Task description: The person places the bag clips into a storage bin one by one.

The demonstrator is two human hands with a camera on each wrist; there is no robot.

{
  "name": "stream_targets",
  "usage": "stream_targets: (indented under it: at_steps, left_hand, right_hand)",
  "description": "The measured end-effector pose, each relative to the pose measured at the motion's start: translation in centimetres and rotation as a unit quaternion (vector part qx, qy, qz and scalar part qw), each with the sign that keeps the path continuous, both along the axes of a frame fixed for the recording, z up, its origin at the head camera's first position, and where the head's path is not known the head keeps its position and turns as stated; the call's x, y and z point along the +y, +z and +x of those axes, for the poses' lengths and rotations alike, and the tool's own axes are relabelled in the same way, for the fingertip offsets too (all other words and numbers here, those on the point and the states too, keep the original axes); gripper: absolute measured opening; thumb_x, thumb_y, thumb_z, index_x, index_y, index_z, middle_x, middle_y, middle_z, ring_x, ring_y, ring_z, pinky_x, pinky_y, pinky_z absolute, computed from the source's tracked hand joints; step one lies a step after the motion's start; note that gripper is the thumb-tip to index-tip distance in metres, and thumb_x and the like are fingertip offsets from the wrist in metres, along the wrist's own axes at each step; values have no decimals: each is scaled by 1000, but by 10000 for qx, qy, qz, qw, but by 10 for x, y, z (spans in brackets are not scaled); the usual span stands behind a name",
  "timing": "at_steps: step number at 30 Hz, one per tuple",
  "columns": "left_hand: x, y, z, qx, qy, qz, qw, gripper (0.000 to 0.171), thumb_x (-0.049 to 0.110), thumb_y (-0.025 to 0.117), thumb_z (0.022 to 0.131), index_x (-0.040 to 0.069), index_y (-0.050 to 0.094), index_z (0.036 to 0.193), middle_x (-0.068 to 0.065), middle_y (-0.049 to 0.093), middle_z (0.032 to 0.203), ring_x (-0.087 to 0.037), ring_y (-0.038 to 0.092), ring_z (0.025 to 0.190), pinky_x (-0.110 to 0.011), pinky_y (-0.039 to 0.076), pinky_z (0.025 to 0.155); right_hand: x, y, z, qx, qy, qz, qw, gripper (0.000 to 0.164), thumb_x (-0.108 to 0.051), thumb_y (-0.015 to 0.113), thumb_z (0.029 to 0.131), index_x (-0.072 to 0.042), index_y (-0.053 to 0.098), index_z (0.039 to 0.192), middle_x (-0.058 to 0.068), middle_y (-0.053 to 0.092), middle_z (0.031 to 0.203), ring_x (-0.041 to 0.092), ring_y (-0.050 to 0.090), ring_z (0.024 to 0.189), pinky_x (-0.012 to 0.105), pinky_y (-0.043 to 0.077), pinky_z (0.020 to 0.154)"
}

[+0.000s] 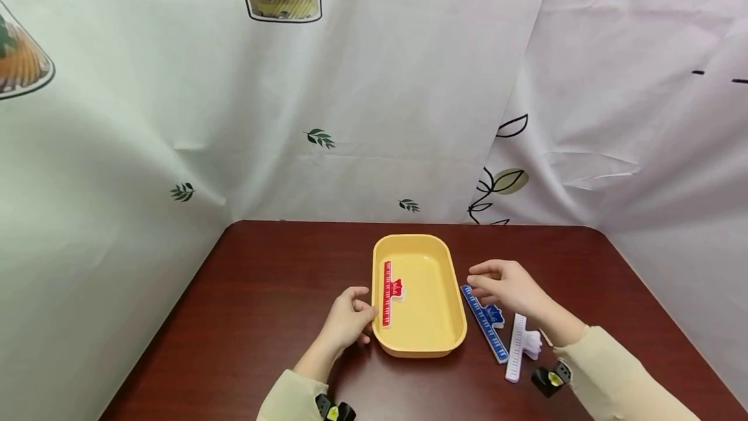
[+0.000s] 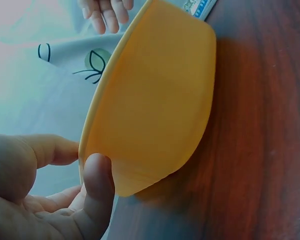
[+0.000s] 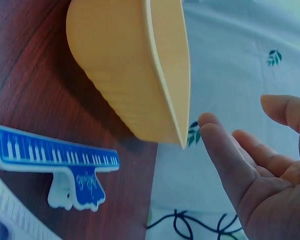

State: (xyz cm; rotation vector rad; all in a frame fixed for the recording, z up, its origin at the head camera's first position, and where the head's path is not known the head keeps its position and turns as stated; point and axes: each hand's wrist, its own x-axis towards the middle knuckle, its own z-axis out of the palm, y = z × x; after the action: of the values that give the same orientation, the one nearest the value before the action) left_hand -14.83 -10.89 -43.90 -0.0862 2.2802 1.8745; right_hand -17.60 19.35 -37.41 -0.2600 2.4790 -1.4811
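Note:
My left hand pinches the left rim of a yellow plastic tray, thumb and fingers at its edge in the left wrist view. Flat inside the tray, along its left side, lies a red clip with a keyboard pattern. My right hand hovers to the right of the tray, fingers spread and holding nothing. Below it on the table is a blue keyboard-patterned clip, partly covered by the fingers in the head view. A white and pale purple clip lies beside the blue one.
The dark red wooden table has rounded far corners. White cloth with printed leaves and jars hangs behind it and along both sides. Black wrist cameras sit on both cream sleeves.

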Motion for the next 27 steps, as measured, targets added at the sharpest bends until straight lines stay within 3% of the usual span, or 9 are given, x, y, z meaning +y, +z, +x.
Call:
stream_targets:
  at_steps: [12,27]
  left_hand:
    - [5,-4,15,178,124,109,9997,54,5,60,86,-4,37,135,-9,56,85,-14,54,55,-31,52,42]
    - [6,-6,24,82,318,364,9988,51,5,60,86,-2,41,132,-10,57,89,-15,57,53,-30,52,43]
  right_hand:
    - [25,-16,8,-89,-678,55,9976,49,-23,61,92,12,51,123,29,64,110,33,69,90,43,58,77]
    - [35,-35,10,91,-991,580,9933,45,-16,64,88,16,54,118,24,68,98,28,70,82,34,60,67]
